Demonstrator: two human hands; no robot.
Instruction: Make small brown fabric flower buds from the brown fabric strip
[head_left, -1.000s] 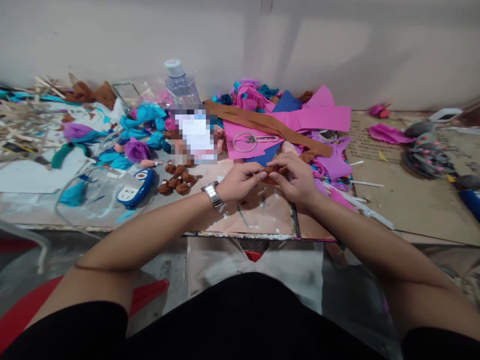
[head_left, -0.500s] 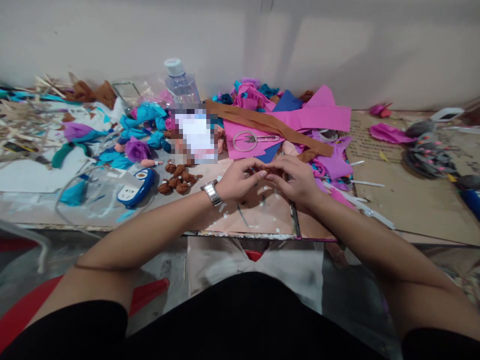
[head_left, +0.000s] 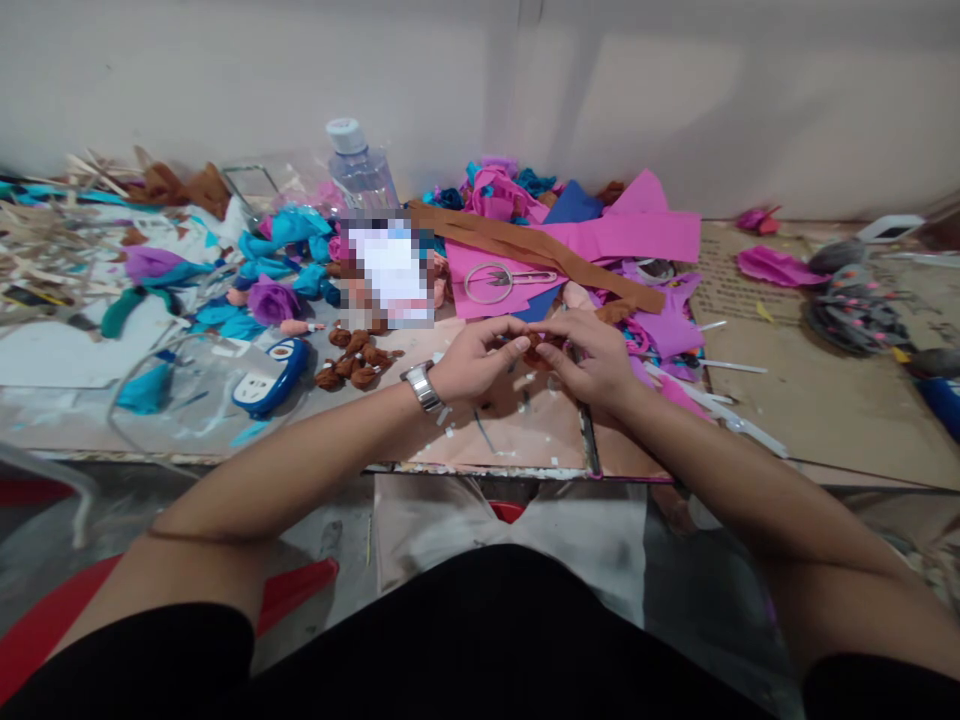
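One pale wall (head_left: 420, 80) stands behind a long table (head_left: 517, 435) strewn with paper scraps. On the table's right side lies a sheet of cardboard (head_left: 780, 400), with a line of print near its upper left. Nearer the middle, pink paper (head_left: 645, 238) is spread out, and a long brown strip (head_left: 525, 236) crosses it at a slant, its lower end just beyond the right hand (head_left: 594, 358). The left hand (head_left: 480, 362) faces the right one over the front of the table, their forefingers meeting or nearly so. A clear bottle (head_left: 364, 178) with a white cap stands upright near the wall. Left of the hands sits a blue and white socket block (head_left: 272, 380). Snips (head_left: 517, 280) lie on the pink paper, just beyond the hands. Between the socket block and the left hand rests a cluster of brown bundles (head_left: 360, 368). A metal watch (head_left: 424, 387) circles the left wrist. Smallest is the brown piece (head_left: 535, 352), between the two hands: the fingers of both are closed on it, thumbs on the near side, from left and right. Much of it is hidden by the fingers, so its full shape cannot be told.
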